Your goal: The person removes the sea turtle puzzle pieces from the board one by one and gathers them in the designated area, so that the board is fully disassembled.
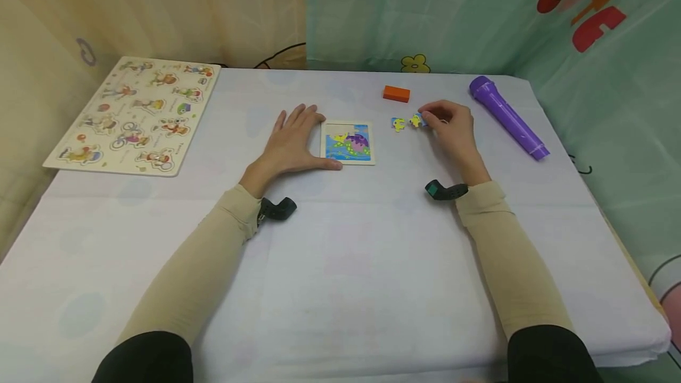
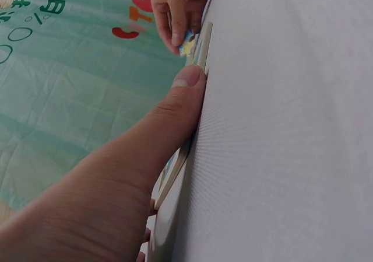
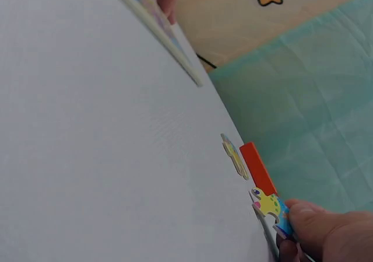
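Black sleeves (image 1: 146, 360) | left hand (image 1: 294, 145) spread, touching flat square puzzle (image 1: 348, 145) | right hand (image 1: 453, 129) pinching lobed piece (image 3: 270, 206)

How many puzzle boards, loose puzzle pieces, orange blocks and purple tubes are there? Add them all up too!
Puzzle boards: 2, a big one and a small one
Loose puzzle pieces: 2 in clear sight, one on the table, one in the right hand (fingers may hide more)
Orange blocks: 1
Purple tubes: 1
Total: 6 in sight
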{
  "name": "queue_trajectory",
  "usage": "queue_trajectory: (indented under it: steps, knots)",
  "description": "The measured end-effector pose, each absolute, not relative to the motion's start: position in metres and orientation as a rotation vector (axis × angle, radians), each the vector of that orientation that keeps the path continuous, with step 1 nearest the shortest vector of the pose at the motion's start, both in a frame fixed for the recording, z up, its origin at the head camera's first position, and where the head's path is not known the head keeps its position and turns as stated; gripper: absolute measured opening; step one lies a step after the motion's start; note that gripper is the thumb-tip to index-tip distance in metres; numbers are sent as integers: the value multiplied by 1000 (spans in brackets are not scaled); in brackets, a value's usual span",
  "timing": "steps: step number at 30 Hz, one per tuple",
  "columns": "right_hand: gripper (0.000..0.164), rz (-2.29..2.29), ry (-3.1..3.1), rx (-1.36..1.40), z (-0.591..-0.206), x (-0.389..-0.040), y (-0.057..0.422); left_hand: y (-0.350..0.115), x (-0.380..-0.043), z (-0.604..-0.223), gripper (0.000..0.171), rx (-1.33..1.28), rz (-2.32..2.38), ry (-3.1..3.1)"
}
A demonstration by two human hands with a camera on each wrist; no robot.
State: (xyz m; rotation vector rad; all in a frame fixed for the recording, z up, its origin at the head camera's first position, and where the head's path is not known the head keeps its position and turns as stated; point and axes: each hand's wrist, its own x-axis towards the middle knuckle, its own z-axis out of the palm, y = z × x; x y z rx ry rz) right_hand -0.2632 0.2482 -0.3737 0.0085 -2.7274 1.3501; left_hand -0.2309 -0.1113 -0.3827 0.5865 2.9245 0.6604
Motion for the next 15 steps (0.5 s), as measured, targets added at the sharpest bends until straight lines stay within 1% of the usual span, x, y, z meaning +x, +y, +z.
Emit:
queue_trajectory:
  steps: [3,10,15]
  knots:
    - [31,1255,-2739,4,-382,-266,249,-112,-231,-382,113,583,663,2921]
    - [26,1056,-2682,140,-390,-267,246,-112,-231,-383,113,584,663,2924]
    - [33,1041,-2751,288,-388,-266,239,-112,-231,-384,113,586,666,2928]
